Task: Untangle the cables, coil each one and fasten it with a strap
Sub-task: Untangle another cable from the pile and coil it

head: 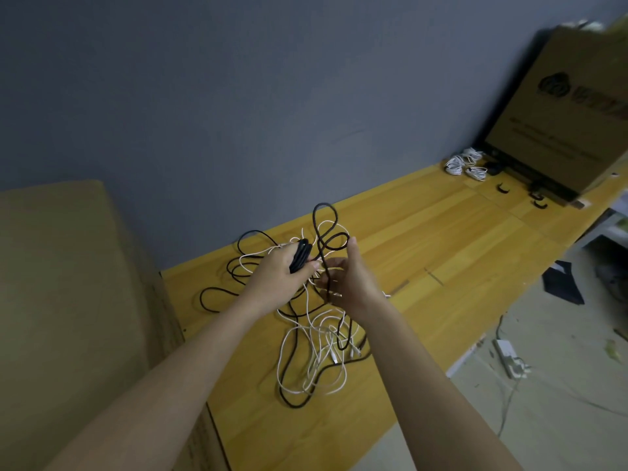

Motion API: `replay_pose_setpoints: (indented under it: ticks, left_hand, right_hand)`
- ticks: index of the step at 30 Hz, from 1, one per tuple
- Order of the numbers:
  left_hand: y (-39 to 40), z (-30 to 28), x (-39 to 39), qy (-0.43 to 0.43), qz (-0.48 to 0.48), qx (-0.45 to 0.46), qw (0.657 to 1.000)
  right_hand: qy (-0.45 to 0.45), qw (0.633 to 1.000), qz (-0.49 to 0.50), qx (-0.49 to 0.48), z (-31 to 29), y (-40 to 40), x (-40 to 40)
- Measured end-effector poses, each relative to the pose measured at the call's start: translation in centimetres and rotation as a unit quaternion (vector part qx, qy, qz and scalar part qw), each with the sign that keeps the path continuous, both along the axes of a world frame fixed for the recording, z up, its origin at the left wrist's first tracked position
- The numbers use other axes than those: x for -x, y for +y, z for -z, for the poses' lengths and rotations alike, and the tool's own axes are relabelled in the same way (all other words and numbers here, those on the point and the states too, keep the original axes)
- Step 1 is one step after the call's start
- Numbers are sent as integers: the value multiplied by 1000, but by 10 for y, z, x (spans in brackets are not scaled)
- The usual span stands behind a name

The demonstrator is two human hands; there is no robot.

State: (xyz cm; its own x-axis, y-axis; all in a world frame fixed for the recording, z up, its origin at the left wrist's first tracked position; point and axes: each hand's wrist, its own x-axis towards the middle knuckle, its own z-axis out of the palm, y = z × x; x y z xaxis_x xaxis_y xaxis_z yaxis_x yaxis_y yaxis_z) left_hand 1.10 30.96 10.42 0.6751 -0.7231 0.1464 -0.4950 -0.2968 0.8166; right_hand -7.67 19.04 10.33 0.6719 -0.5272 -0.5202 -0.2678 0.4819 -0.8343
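Above the worktop (441,232), the left hand (278,277) curls its grip around a part-wound black coil (300,256) to keep the turns together, while the right hand (350,280) pinches the trailing black cable (326,239), lifting it clear of the white cables (316,345).
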Motion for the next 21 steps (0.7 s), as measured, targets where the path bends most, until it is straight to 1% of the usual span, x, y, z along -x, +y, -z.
replay_pose_setpoints:
  ticks: [3, 5, 7, 10, 12, 15, 16, 18, 20, 21]
  left_hand:
    - [0, 2, -3, -2, -16, -23, 1000]
    - [1, 2, -5, -9, -41, -39, 998]
    - [0, 1, -4, -13, -62, -43, 997]
    - [-1, 0, -2, -21, -87, -47, 995]
    - [-1, 0, -4, -23, -104, -58, 993]
    - [0, 1, -7, -20, -120, -58, 991]
    - [0, 1, -8, -12, -119, -46, 992]
    - [0, 0, -9, 13, -111, -3, 994]
    - [0, -2, -9, 26, -103, 24, 994]
    - [-1, -2, -7, 27, -98, 33, 994]
  right_hand:
    - [-1, 996, 74, 46, 1, -7, 0]
    - [-41, 989, 117, 76, 0, -12, 4]
    - [-82, 982, 124, 118, -1, -16, 9]
    - [-104, 970, 97, 198, -2, -19, 18]
    - [-131, 970, 81, 189, -4, -19, 22]
    - [-171, 975, 45, 135, -8, -17, 24]
    - [-163, 976, 35, 140, -8, -15, 25]
    - [-130, 974, 22, 183, -9, -9, 27]
    - [-91, 962, 6, 258, -8, -5, 29]
    - [-71, 949, -2, 307, -7, -3, 30]
